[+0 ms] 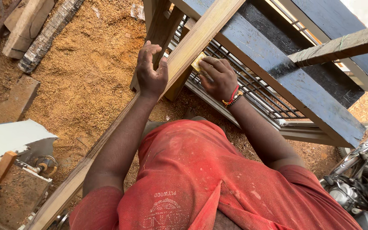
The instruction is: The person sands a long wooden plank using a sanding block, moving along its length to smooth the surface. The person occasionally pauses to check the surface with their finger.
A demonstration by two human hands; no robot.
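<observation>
A long wooden rail of pale, straight-grained timber, square-edged and smooth on its upper face, runs on a slant from the near left of the scene up to the far right; its long axis lies along that diagonal, with the near end low by the left edge and the far end passing up out of view at the top.

The left hand rests on the left side of the rail about halfway up, palm against the wood, thumb and fingers spread apart and laid loosely over the edge rather than clamped on it. The right hand is just across the rail on its right side, fingers together and pressed flat onto a small yellowish pad, which looks like folded sandpaper, held against the rail's side face. A red and beaded wristband circles that wrist.

Behind the rail stands a blue-painted frame with worn, scuffed boards, and beneath it a metal grille of thin parallel bars. The floor is thickly covered with coarse tan sawdust. Rough offcut planks lie at the far left. A machine with a pale top sits at the near left, and part of a motorcycle shows at the near right
</observation>
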